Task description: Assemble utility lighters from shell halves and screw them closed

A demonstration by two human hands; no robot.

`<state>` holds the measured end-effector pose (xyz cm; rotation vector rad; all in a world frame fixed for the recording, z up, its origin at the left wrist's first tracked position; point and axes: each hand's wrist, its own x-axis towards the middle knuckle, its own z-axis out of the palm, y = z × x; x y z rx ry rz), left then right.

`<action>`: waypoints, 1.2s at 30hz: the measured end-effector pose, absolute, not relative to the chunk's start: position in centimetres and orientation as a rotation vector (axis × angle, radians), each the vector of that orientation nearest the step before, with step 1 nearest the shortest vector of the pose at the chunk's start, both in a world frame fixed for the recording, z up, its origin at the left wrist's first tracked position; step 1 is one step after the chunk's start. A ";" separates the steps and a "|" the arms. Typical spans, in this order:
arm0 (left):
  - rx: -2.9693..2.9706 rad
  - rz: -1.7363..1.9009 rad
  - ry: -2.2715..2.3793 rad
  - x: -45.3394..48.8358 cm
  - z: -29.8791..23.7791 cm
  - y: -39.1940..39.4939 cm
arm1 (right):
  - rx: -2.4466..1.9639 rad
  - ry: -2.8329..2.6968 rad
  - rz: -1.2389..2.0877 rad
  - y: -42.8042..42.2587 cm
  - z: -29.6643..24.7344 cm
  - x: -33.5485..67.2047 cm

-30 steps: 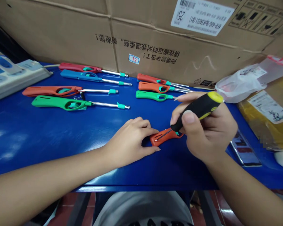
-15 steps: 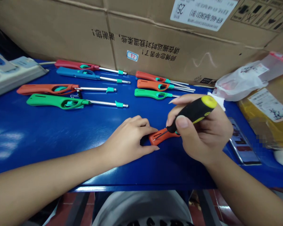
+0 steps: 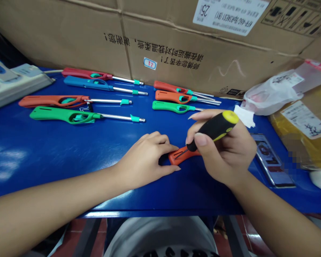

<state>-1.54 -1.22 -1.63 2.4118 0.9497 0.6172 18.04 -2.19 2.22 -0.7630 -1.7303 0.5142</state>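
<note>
My left hand (image 3: 147,160) rests on the table, thumb and fingers closed around the butt end of an orange gas lighter (image 3: 186,156). In my right hand (image 3: 227,153) is a black and yellow screwdriver (image 3: 215,126), held at a slant with its thin shaft along the lighter's handle. Its tip lies at the slot near the handle's end; whether it is inside the slot I cannot tell. My right hand hides the lighter's front part. Behind my hands lie a green lighter (image 3: 171,106), an orange lighter (image 3: 173,96) and a red lighter (image 3: 171,85).
Several more lighters lie at the left, among them a green one (image 3: 50,114) and a blue one (image 3: 85,82). A power strip (image 3: 24,84) stands far left. A large cardboard box (image 3: 82,39) walls off the back. To the right are a phone (image 3: 274,164) and a plastic bag (image 3: 273,92).
My right hand has shifted slightly left with the screwdriver, uncovering more of the phone. My left hand and the lighter have hardly moved.
</note>
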 end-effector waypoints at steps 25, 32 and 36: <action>2.441 0.627 0.939 -1.5 -1.3 -1.1 | -0.620 -2.248 0.245 -1.0 6.0 20.2; 2.466 0.652 0.946 -1.6 -1.5 -1.1 | -0.558 -2.275 -0.061 -0.7 7.2 20.6; 2.453 0.632 0.941 -1.5 -1.3 -1.1 | -0.598 -2.282 0.062 -0.7 6.7 20.6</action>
